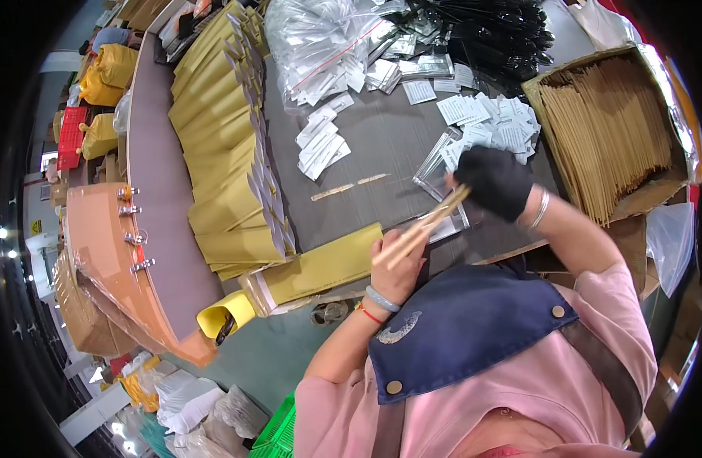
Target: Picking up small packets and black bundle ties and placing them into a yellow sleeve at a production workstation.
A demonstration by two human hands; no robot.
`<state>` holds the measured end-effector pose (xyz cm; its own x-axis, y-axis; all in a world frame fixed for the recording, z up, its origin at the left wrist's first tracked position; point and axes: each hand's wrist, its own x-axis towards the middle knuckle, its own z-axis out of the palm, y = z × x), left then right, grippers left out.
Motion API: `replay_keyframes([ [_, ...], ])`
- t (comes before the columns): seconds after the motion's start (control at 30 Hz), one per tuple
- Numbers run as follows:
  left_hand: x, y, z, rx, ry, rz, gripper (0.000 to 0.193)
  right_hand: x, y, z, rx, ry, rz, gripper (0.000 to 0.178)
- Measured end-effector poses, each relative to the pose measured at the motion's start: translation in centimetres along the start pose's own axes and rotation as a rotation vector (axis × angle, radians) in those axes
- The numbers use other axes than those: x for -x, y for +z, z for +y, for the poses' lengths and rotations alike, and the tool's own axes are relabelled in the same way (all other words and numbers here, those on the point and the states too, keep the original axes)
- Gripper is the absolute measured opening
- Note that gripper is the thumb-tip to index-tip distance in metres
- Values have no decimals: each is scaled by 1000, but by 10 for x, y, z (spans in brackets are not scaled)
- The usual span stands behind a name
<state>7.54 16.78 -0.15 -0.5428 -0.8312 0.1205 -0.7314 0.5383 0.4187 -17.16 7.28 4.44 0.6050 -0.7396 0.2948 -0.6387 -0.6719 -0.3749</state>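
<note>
A few pale wooden sticks [423, 233] slant between my two hands, slightly blurred. My right hand [494, 183], in a black glove, is closed on their far end. Around their near end, the fingers of my bare left hand [400, 267] are closed. Beneath my left hand lies a flat yellow padded envelope [328, 263] along the table's near edge. Just beyond my right hand are clear plastic packets [436, 162] and a pile of small white printed cards [503, 126]. Another clear packet [452, 227] lies partly hidden under the sticks.
A long stack of yellow envelopes [221, 145] fills the left side. At right, an open cardboard box [603, 130] holds many thin brown sticks. Clear bags [320, 46], black-wrapped items [503, 34] and white cards [320, 145] lie at the back. A yellow container [227, 313] sits at the near-left edge.
</note>
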Motion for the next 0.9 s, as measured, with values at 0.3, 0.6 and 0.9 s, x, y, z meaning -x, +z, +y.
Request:
replay_keyframes([
  [0.3, 27, -2, -13, 57, -37, 15, 47, 39, 48, -36, -189, 176, -125, 26],
  [0.6, 30, -25, -45, 69, -90, 31, 73, 75, 30, -16, 59, 118, -243, 41],
  [0.9, -2, -14, -20, 82, -76, -19, 77, 74, 64, -27, -262, 301, -32, 9],
])
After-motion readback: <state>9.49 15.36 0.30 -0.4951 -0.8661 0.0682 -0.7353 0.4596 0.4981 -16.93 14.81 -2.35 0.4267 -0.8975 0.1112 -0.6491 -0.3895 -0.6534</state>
